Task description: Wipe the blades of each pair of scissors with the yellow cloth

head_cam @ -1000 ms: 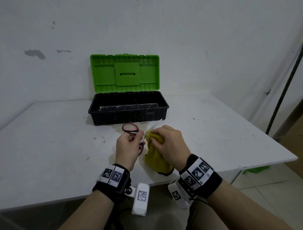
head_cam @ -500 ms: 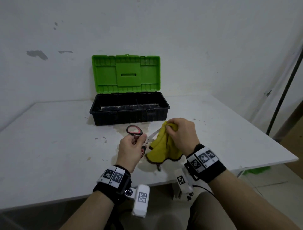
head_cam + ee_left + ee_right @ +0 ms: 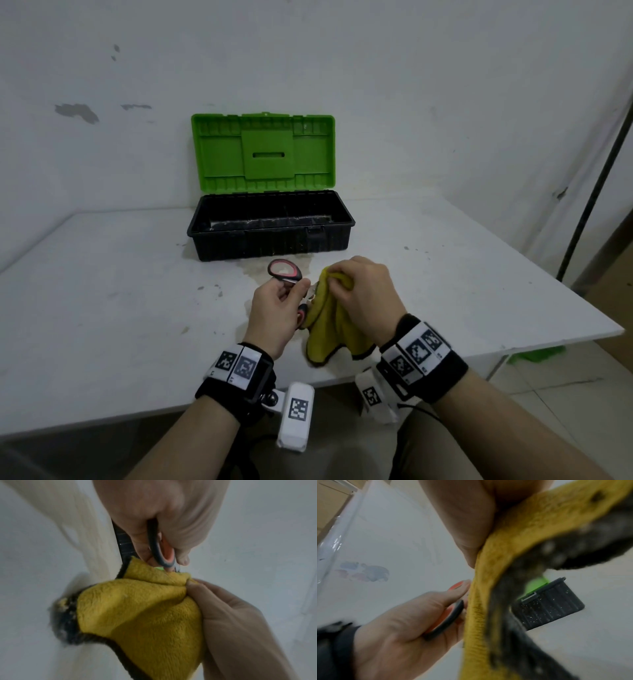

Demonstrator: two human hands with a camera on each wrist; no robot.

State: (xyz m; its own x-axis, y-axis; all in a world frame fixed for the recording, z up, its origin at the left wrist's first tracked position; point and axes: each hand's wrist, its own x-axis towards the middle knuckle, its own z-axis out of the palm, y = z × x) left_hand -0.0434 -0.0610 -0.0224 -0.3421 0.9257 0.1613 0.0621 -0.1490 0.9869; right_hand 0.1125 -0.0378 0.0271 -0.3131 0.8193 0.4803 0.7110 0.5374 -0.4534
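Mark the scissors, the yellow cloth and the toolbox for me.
scissors [image 3: 285,269]: head view, upper red-and-black handle loop.
yellow cloth [image 3: 137,608]: left wrist view, middle of the bunched pile.
toolbox [image 3: 270,241]: head view, black front wall below the open green lid.

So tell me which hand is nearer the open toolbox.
Left, narrowly. The left hand, gripping the scissors, sits directly in front of the toolbox. The right hand, bunching the yellow cloth, sits off its right front corner.
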